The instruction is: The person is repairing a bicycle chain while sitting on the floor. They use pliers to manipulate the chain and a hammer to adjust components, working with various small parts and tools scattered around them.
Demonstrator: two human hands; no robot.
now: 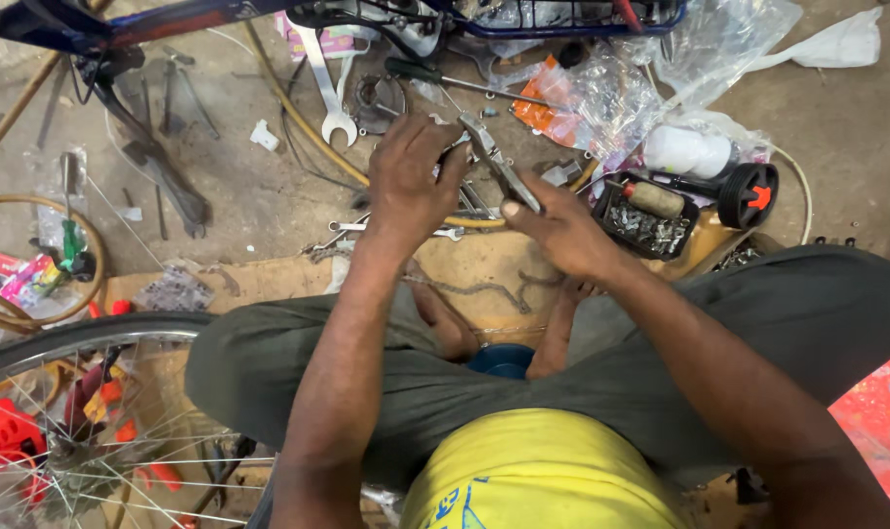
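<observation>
Two hands worked over one slim grey metal bracket held above the floor, in front of the seated person's crossed legs. The left hand was closed over its far end; the right hand pinched its near end. One silver open-ended spanner lay farther off, and one spoked bicycle wheel lay near left. One black tray of small metal parts sat right on the stained concrete floor.

both forearms reach forward from the body and converge, wrists close together. the left hand is seen from the back, knuckles up and fingers curled downward. the right hand lies just beside it, thumb pressed forward on top, its other fingers apparently folded underneath.
</observation>
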